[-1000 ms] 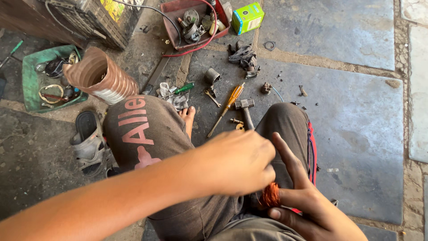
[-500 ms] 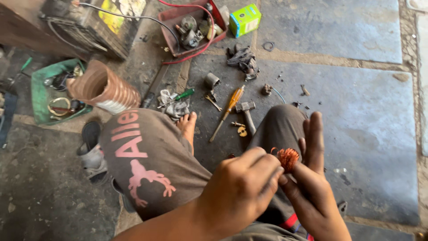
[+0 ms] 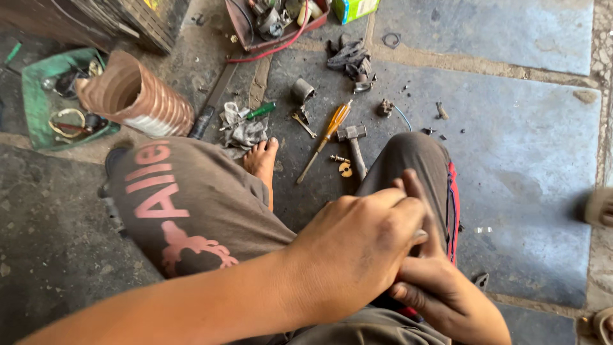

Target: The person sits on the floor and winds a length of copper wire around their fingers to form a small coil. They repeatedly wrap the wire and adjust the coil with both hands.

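Note:
My left hand (image 3: pixel 357 249) is curled into a fist over my lap, fingertips pressed against my right hand (image 3: pixel 440 287). The right hand lies beneath it with fingers pointing up along my knee (image 3: pixel 415 153). The small copper wire bundle seen between the hands earlier is now hidden under the left fist. On the floor ahead lie a small hammer (image 3: pixel 353 144) and an orange-handled screwdriver (image 3: pixel 329 131).
My bare foot (image 3: pixel 262 160) rests by a grey rag (image 3: pixel 242 131) and a green screwdriver (image 3: pixel 255 112). A big copper-wound cylinder (image 3: pixel 137 96) and a green tray (image 3: pixel 38 108) sit at left. A red tray of parts (image 3: pixel 239 32) stands at back. Another person's foot (image 3: pixel 600 207) shows at right.
The left hand has closed over the right hand, and the copper wire bundle that showed between the fingers is now covered. The view has tilted slightly downward.

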The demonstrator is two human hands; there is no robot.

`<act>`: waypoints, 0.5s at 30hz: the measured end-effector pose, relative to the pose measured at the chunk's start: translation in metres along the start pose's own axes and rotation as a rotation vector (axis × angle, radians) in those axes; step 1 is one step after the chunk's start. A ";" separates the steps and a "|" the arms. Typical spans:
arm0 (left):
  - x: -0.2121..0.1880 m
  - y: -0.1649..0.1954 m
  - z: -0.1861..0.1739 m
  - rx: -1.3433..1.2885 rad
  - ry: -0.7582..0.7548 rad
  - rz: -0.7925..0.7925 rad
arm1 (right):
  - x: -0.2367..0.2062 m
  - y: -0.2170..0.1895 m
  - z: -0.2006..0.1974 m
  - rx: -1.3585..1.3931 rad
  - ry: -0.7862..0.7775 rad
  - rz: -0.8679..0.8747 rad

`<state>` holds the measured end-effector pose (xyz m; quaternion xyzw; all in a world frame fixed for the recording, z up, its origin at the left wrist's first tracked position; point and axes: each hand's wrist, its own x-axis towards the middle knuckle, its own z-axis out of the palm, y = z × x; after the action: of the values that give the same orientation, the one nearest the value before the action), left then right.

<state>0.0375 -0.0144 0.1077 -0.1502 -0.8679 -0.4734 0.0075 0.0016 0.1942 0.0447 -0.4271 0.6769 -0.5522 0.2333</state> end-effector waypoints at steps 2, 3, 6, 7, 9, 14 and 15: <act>0.003 0.005 -0.006 0.042 -0.002 0.051 | 0.004 0.000 -0.002 -0.045 0.059 -0.017; 0.007 0.007 -0.010 0.080 0.003 0.081 | 0.007 0.001 -0.003 -0.055 0.103 -0.034; 0.025 0.010 -0.020 0.125 0.015 0.171 | 0.018 0.003 -0.011 -0.153 0.244 -0.115; 0.032 0.009 -0.025 0.127 0.024 0.194 | 0.022 0.003 -0.014 -0.196 0.282 -0.146; 0.046 0.003 -0.037 0.138 0.207 0.374 | 0.029 0.000 -0.025 -0.039 0.422 -0.012; 0.062 -0.018 -0.072 0.159 0.451 0.459 | 0.082 0.007 -0.064 0.063 0.583 0.230; 0.064 -0.021 -0.077 0.153 0.466 0.449 | 0.097 0.011 -0.069 0.053 0.586 0.221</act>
<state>-0.0394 -0.0723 0.1429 -0.2246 -0.8212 -0.4148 0.3211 -0.1076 0.1516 0.0686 -0.1673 0.7430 -0.6405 0.0981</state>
